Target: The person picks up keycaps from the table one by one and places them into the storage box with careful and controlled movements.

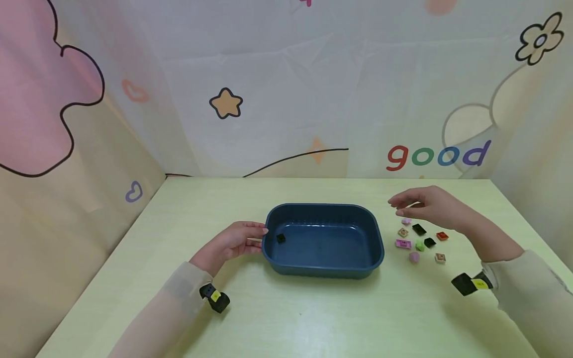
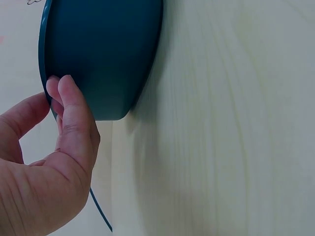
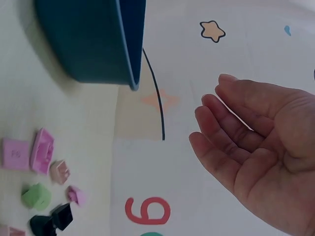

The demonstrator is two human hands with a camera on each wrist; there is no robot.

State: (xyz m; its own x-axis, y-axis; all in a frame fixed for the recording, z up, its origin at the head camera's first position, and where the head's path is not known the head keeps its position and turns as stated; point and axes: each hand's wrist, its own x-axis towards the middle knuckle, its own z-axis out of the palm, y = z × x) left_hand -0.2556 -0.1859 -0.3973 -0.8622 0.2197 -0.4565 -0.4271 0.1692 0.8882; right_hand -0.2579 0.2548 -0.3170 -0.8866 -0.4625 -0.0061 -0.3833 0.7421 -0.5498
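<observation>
A dark blue rectangular basin stands on the table, and one small black keycap-like piece lies inside it near the left wall. My left hand pinches the basin's left rim; in the left wrist view the thumb is at the rim and the fingers lie against the outer wall. Above the far side of a group of small pieces, my right hand hovers with loosely bent fingers and nothing in it. Below it lie a pink-purple keycap, a green piece and a black piece.
More small pieces lie right of the basin: an orange-red one, a beige one and a lilac one. The pale wooden table ends at a printed cloth backdrop. Each wrist wears a small black device.
</observation>
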